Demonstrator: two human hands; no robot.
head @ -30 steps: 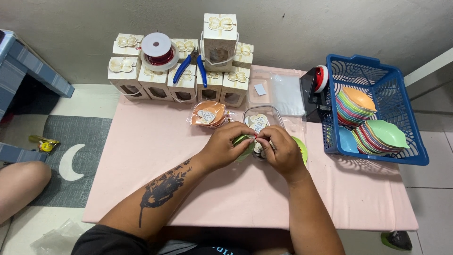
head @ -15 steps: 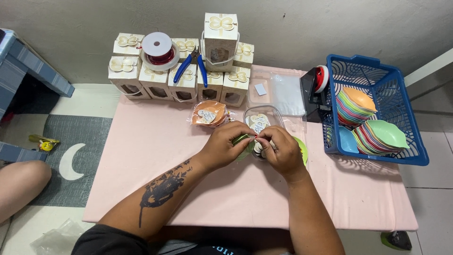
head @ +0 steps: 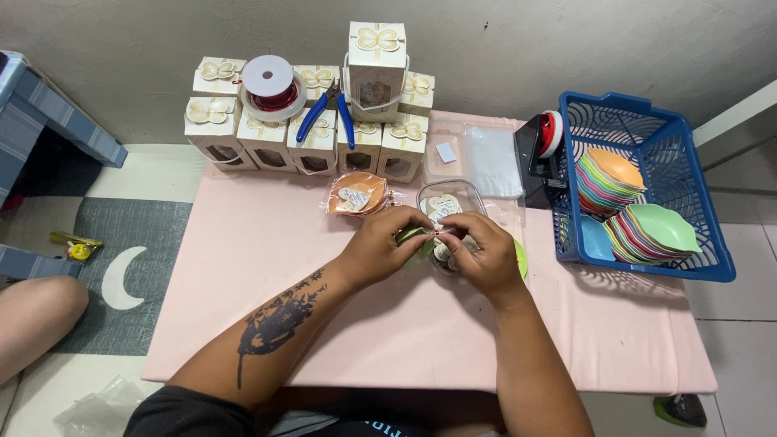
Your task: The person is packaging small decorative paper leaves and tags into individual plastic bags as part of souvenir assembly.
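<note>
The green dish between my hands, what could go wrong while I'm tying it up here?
The wrapped green dish sits half hidden under both hands, left hand and right hand, so the tie at your fingertips could slip loose. The open clear tub of tags lies right behind your knuckles; a jerk might knock it and scatter them.

Pink tablecloth, blue basket, cream gift boxes with gold bows, red wire spool, blue-handled pliers, probably green dish, multicoloured leaf dishes.
</note>
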